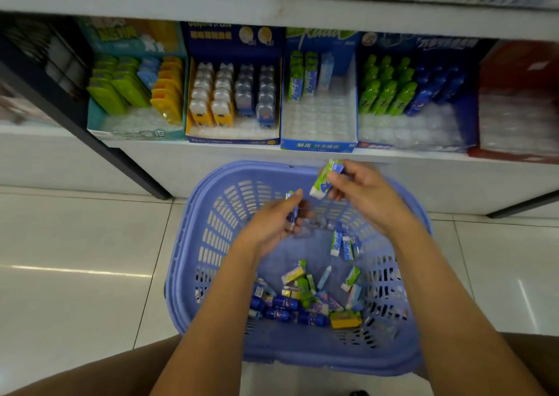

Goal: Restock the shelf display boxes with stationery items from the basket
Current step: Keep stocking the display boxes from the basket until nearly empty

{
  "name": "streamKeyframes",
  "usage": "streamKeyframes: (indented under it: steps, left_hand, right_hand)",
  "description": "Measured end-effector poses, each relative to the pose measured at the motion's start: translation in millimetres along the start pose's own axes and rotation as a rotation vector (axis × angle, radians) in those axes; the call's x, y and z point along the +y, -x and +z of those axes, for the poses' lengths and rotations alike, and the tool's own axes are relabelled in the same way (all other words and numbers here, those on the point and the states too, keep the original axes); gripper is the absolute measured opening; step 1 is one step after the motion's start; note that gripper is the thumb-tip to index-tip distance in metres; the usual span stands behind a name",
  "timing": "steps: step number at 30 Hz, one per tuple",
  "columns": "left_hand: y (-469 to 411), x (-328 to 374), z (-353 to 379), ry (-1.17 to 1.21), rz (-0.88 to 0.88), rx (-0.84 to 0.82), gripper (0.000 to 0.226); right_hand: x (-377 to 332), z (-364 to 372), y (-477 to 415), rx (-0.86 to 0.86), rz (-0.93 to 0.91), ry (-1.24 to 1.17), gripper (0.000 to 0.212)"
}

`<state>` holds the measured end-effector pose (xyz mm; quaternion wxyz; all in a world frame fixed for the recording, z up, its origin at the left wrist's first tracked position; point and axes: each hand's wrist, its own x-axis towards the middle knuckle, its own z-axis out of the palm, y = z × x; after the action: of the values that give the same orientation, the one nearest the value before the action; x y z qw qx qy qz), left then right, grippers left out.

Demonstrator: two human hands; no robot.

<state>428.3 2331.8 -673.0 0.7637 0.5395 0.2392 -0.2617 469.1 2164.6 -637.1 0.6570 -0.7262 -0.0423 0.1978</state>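
Facing one white shelf (181, 166) bearing five display boxes side by side: teal box (98, 120), navy box (233, 140), middle blue box (317, 145) with three short rows of packs at its back and bare tray in front, right blue box (378, 146), red box (514, 63). Below, on floor tiles (75, 244), one lilac basket (208, 238) holding a jumbled heap (302, 299) of small packs, too tangled to count, plus three packs (344, 244) leaning near its right wall. Above it, two hands. Gripping one blue pack (292, 211) upright in the curled fingers of the left hand (272, 226). Pinching one green-and-white pack (322, 181), tilted, at the fingertips of the right hand (363, 196), jutting beyond them above the basket's far rim.
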Motion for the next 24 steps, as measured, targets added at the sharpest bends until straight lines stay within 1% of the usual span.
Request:
streamKeyframes:
  steps: [2, 4, 7, 8, 10, 12, 16, 21, 24]
  left_hand:
    - [12, 19, 6, -0.005, 0.077, 0.000, 0.026]
    - [25, 36, 10, 0.003, 0.151, -0.012, 0.026]
    - [39, 52, 11, 0.042, 0.215, -0.008, 0.027]
    - [42, 56, 11, 0.061, 0.223, -0.002, 0.027]
    - [46, 60, 9, 0.110, 0.244, 0.007, 0.027]
    - [48, 63, 6, 0.151, 0.272, 0.006, 0.026]
    - [49, 66, -3, 0.153, 0.317, -0.012, 0.026]
    - [48, 64, -7, 0.115, 0.344, -0.054, 0.027]
    - [46, 65, -8, 0.119, 0.347, -0.062, 0.027]
  right_hand:
    - [-33, -2, -9, 0.085, -0.168, 0.066, 0.020]
    - [-58, -3, -26, 0.222, -0.300, 0.138, 0.025]
    - [-79, -3, -66, 0.365, -0.389, 0.304, 0.018]
    - [-83, -4, -81, 0.381, -0.389, 0.378, 0.022]
    - [-85, -6, -105, 0.382, -0.365, 0.555, 0.028]
    - [-85, -6, -119, 0.382, -0.366, 0.648, 0.027]
    - [-83, -7, -128, 0.392, -0.392, 0.674, 0.024]
    - [-85, -10, -134, 0.344, -0.419, 0.679, 0.023]
    - [-87, -12, -138, 0.369, -0.428, 0.689, 0.020]
